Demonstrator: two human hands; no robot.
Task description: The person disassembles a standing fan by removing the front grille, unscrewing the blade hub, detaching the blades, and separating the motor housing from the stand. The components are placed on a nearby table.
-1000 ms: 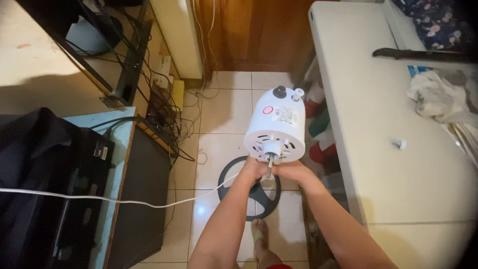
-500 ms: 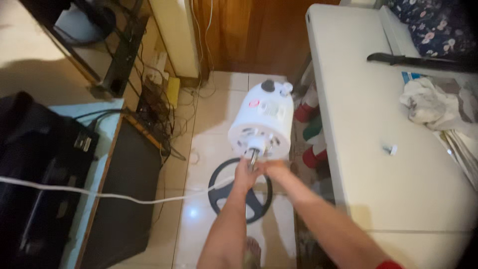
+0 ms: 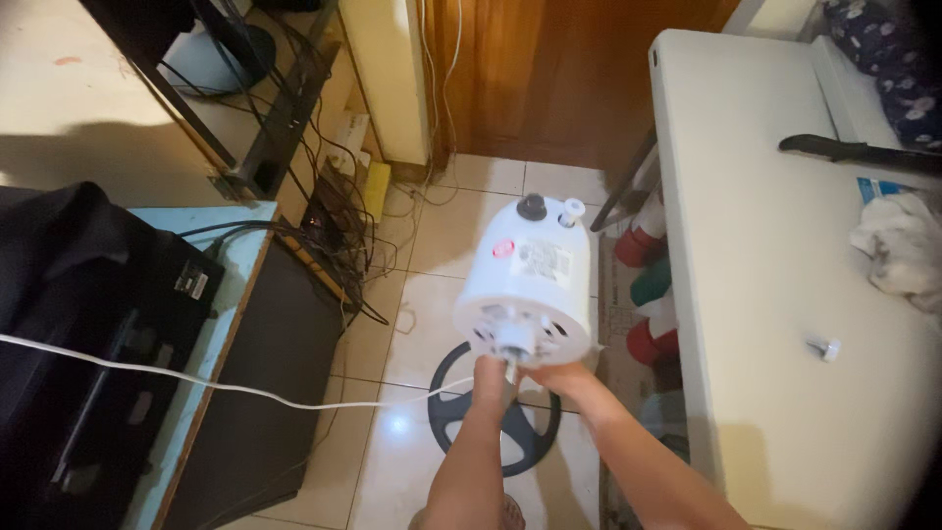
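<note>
A white fan motor housing (image 3: 530, 275) stands over the tiled floor, its front face turned toward me, with a dark knob and a white pin on its back end. My left hand (image 3: 490, 375) and my right hand (image 3: 555, 377) both close around the metal shaft under the front face, fingers touching each other. Below them lies the dark round fan base (image 3: 496, 424) on the floor. A white cord (image 3: 196, 381) runs from the left across to my hands.
A white folding table (image 3: 775, 294) fills the right, carrying a small white screw cap (image 3: 825, 347), a crumpled cloth (image 3: 898, 250) and a dark long tool (image 3: 854, 149). A black bag (image 3: 69, 324) sits on a blue-topped cabinet at left. Tangled cables (image 3: 339, 216) lie by the wall.
The view has shifted, so the housing sits lower and more central. Both hands stay closed at the shaft under the housing.
</note>
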